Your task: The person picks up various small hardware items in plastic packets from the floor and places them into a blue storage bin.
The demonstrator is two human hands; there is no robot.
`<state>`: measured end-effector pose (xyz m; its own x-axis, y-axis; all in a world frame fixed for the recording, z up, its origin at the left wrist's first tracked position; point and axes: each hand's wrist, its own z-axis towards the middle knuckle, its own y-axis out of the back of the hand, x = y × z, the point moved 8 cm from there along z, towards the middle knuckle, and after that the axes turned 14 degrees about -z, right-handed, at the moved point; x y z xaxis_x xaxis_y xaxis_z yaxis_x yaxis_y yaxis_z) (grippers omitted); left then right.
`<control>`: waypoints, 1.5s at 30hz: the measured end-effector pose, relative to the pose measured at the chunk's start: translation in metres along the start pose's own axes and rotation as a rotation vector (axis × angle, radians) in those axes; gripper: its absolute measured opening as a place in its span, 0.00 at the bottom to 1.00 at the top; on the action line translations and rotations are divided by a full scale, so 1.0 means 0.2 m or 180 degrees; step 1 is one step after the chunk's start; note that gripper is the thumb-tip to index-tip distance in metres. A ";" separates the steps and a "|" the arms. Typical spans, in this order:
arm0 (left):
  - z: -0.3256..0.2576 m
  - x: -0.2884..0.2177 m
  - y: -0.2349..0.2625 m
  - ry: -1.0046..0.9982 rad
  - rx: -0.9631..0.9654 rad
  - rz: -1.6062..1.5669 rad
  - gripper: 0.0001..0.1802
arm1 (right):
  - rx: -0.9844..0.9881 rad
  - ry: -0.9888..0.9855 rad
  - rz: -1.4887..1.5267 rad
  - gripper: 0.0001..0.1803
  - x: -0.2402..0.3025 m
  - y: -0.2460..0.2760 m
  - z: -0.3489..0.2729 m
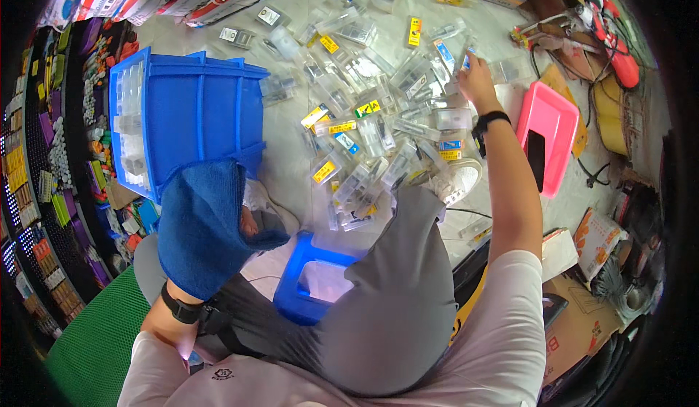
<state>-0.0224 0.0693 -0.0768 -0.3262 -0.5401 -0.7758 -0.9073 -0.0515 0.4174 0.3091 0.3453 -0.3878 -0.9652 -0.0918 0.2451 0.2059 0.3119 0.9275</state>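
A dark blue towel (200, 225) is draped over my left hand (249, 222), and only a bit of the fingers shows at the cloth's opening. That hand is closed on the towel, held above my left shoe. Farther out to the right, my right hand (477, 83) pinches a small clear plastic case (467, 62) with a blue label at the edge of a pile. The pile of clear plastic cases (375, 134) with yellow, blue and white labels spreads over the floor between my feet and beyond.
A large blue bin (207, 112) lies on its side at left, near a stocked shelf (54, 152). A pink tray (561, 130) with a dark flat object stands at right. A blue container (291, 290) sits between my legs. Cardboard boxes (582, 327) and cables line the right.
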 end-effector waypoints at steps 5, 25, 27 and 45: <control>0.02 -0.20 -0.06 -0.0953 0.0226 0.2550 0.44 | 0.0888 -0.0282 -0.0897 0.27 0.02 -0.15 0.11; -0.03 -0.07 -0.06 0.0433 0.0460 -0.2583 0.31 | -0.0308 0.0528 0.0183 0.18 -0.06 -0.14 0.22; -0.05 -0.05 -0.06 0.0561 0.0460 -0.3056 0.31 | -0.0546 0.0274 -0.0269 0.20 -0.04 -0.15 0.19; -0.14 0.18 -0.01 0.1985 -0.0921 -0.4166 0.28 | -0.0039 -0.0576 -0.0729 0.23 0.05 0.07 -0.06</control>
<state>-0.0255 0.0255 -0.0920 0.8960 -0.2400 -0.3735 -0.3517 -0.8972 -0.2671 0.3038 0.3372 -0.3690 -0.9996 0.0120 -0.0246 -0.0200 0.2909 0.9566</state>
